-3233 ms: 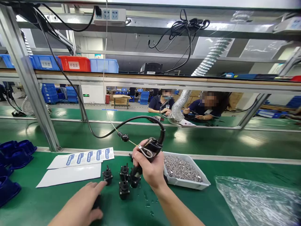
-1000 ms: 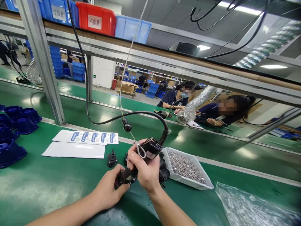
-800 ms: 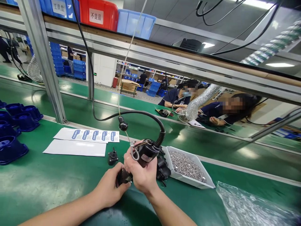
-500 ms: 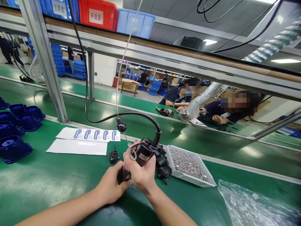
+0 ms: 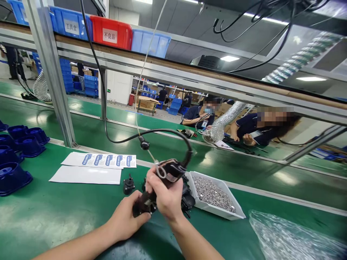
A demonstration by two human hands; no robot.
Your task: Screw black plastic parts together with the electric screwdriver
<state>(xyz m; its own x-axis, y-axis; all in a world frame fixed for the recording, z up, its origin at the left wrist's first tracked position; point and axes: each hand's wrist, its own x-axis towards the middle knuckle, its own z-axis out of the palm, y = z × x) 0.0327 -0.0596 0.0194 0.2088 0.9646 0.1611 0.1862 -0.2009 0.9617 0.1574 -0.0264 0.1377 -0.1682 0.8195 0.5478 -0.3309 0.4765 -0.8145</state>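
My right hand point(image 5: 168, 196) is wrapped round a black electric screwdriver point(image 5: 173, 171), which hangs from a cord and has a thick cable at its upper end. The tool slants down to the left. My left hand point(image 5: 127, 216) grips a black plastic part point(image 5: 139, 209) low over the green bench, right at the screwdriver's lower end. The tip itself is hidden by the hands and the part. Another black plastic part point(image 5: 128, 185) stands on the bench beyond my left hand. More black parts point(image 5: 187, 198) lie behind my right hand, partly covered by it.
A white tray of screws point(image 5: 240, 215) stands to the right, with clear plastic film point(image 5: 292, 238) nearer the front. Label sheets point(image 5: 86, 175) and dark blue cups point(image 5: 15, 178) lie to the left. A metal post point(image 5: 51, 79) rises at left; two co-workers sit across the bench.
The view has shifted slightly. The screwdriver in my right hand leans over more to the right at its top, and its cable has swung with it. Both hands keep their holds.
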